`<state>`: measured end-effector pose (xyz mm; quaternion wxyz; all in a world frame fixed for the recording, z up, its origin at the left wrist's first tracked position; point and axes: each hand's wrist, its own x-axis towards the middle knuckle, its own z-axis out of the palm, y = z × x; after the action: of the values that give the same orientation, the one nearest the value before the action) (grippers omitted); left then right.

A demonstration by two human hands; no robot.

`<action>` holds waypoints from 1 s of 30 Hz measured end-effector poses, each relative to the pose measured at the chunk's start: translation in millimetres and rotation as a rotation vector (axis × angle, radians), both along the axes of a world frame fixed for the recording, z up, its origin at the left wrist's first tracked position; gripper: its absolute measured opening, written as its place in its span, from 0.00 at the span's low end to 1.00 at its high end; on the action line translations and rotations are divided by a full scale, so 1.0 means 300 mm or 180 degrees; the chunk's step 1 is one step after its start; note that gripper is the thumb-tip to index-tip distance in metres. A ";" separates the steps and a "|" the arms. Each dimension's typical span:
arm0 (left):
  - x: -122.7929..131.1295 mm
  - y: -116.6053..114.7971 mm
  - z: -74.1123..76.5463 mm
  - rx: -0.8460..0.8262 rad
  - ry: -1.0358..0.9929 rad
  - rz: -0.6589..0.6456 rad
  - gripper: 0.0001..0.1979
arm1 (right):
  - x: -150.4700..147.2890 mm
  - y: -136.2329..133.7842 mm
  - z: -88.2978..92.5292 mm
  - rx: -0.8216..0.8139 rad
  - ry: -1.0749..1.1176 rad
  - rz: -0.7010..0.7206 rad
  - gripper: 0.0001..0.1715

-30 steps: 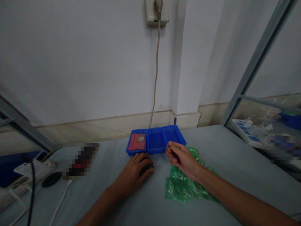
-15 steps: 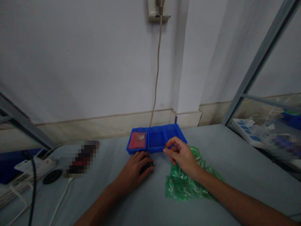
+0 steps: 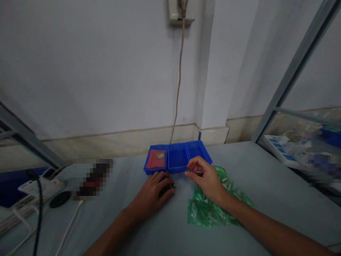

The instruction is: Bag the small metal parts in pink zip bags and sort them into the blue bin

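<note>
My left hand [image 3: 153, 192] rests on the table, its fingers curled round a dark object [image 3: 166, 189] with small shiny spots; most of it is hidden under the palm. Just to the right, my right hand [image 3: 204, 176] is raised in front of the bins, thumb and forefinger pinching a small metallic piece [image 3: 189, 170] too small to name. Past both hands stand three joined blue bins [image 3: 177, 169]. Inside the left one lies a red packet [image 3: 156, 159]; a tiny dark speck sits in the middle one. Crumpled green plastic wrap [image 3: 210, 209] spreads beneath my right wrist.
On the left are a blurred-out phone-like thing [image 3: 94, 179] with a white cable, a black disc [image 3: 60, 199] and a power strip [image 3: 50, 188]. Grey metal posts [image 3: 290, 71] flank the table. A beige cord [image 3: 179, 74] hangs down the wall behind the bins.
My right hand's fingers have shifted slightly, turning the small piece in the pinch. My left hand stays in place. The view has moved very little.
</note>
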<state>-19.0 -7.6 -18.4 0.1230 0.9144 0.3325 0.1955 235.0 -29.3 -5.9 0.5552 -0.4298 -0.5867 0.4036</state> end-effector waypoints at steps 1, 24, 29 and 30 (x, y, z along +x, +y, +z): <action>-0.001 0.000 -0.002 0.0012 -0.0006 0.0003 0.09 | 0.000 0.001 0.002 -0.0140 0.0125 0.0114 0.14; -0.003 -0.001 0.008 0.0013 -0.0046 -0.0024 0.10 | 0.011 0.014 0.009 -0.0954 0.1305 0.0626 0.20; 0.000 -0.001 0.009 -0.0045 -0.0036 -0.0002 0.10 | 0.009 0.014 0.010 -0.0470 0.0618 0.0305 0.20; 0.000 -0.001 0.008 -0.0048 -0.0020 0.0002 0.10 | 0.009 0.013 0.010 -0.0344 0.0461 0.0222 0.19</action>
<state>-19.1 -7.9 -16.0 0.1309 0.9127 0.3339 0.1960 237.8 -25.3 -2.9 0.5577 -0.4082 -0.5370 0.4837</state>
